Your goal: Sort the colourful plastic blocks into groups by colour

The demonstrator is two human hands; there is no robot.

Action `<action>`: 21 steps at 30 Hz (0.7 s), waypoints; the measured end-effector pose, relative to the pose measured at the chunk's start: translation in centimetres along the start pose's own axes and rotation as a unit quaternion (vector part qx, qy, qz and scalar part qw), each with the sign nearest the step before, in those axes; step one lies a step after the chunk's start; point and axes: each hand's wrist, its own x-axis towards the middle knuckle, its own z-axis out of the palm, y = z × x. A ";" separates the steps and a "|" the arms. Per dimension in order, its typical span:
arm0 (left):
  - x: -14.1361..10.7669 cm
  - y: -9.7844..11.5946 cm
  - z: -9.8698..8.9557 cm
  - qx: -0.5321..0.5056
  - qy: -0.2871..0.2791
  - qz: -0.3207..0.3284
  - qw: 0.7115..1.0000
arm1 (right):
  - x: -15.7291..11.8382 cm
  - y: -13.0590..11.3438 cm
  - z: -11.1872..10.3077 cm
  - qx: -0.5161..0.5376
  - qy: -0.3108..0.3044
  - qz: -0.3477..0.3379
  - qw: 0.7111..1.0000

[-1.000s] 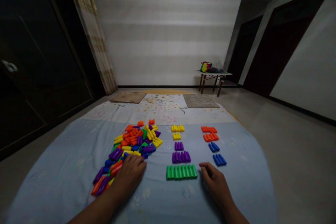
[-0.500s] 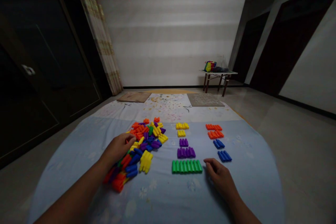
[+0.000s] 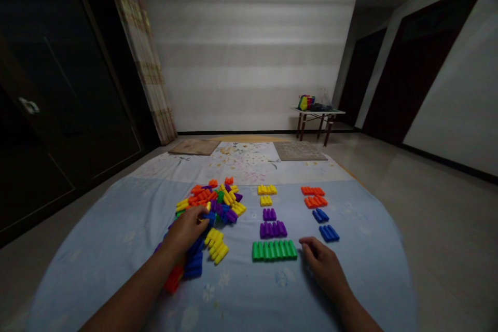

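Note:
My left hand [image 3: 189, 229] reaches into a mixed pile of coloured plastic pieces. Its fingers are closed on a small yellow plastic piece [image 3: 208, 207], partly hidden by the fingers. To the right of that hand lie yellow joined pieces [image 3: 217, 246], and blue joined pieces [image 3: 193, 265] sit below it. My right hand [image 3: 322, 262] rests on the cloth with loosely curled fingers apart, holding nothing. Its fingertips are just right of a row of green joined pieces [image 3: 274, 250]. Behind that row are two purple groups [image 3: 273, 229] and two yellow groups [image 3: 267, 190].
Orange groups [image 3: 313, 191] and blue groups [image 3: 329, 233] form a column on the right. A brown board [image 3: 194, 147] and a grey patterned board [image 3: 300, 151] lie on the far end of the cloth-covered table [image 3: 233, 301]. Beyond stands a small table [image 3: 317, 112] with bags.
My left hand has moved right and closed on a yellow piece. The yellow pieces beside it lie at a different angle. My right hand stays by the green row; the view has shifted slightly.

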 end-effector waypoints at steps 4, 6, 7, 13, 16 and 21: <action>0.5 0.7 1.0 -0.087 0.005 0.056 0.995 | -0.1 -0.4 0.2 -0.003 0.017 -0.006 1.000; 1.0 0.6 1.8 -0.103 -0.020 0.074 0.992 | 0.0 -0.4 0.3 -0.004 0.027 -0.005 1.000; 1.3 0.5 2.1 -0.102 -0.030 0.079 0.991 | 0.0 -0.4 0.3 -0.003 0.031 -0.003 1.000; 2.5 0.4 3.3 -0.055 -0.019 0.055 0.997 | 0.2 -0.3 0.0 0.019 0.011 -0.001 1.000; 1.9 1.6 3.2 -0.020 -0.009 0.041 0.999 | 0.2 -0.6 -0.1 0.019 0.009 -0.001 1.000; 0.7 3.2 3.8 0.073 -0.032 0.082 0.993 | 0.1 -1.2 -0.1 0.028 0.022 -0.003 0.999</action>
